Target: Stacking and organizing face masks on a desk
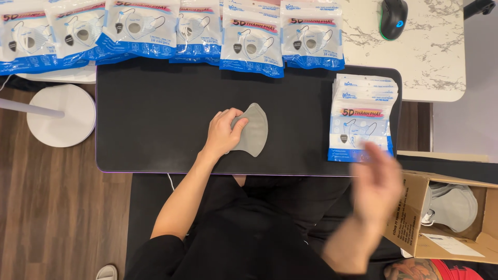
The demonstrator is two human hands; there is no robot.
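Note:
A grey folded face mask (pixel 253 129) lies in the middle of a black desk mat (pixel 155 124). My left hand (pixel 223 132) rests on the mask's left edge, fingers curled over it. My right hand (pixel 377 181) is blurred in mid-air at the mat's front right corner, fingers spread and holding nothing, between a stack of empty white-and-blue mask pouches (pixel 360 122) and an open cardboard box (pixel 446 218) that holds grey masks (pixel 456 207).
Several filled mask packages (pixel 251 44) line the mat's far edge. A black computer mouse (pixel 393 18) sits on the marble tabletop (pixel 436 57) at the back right. A round white stand base (pixel 61 115) is on the wooden floor at left.

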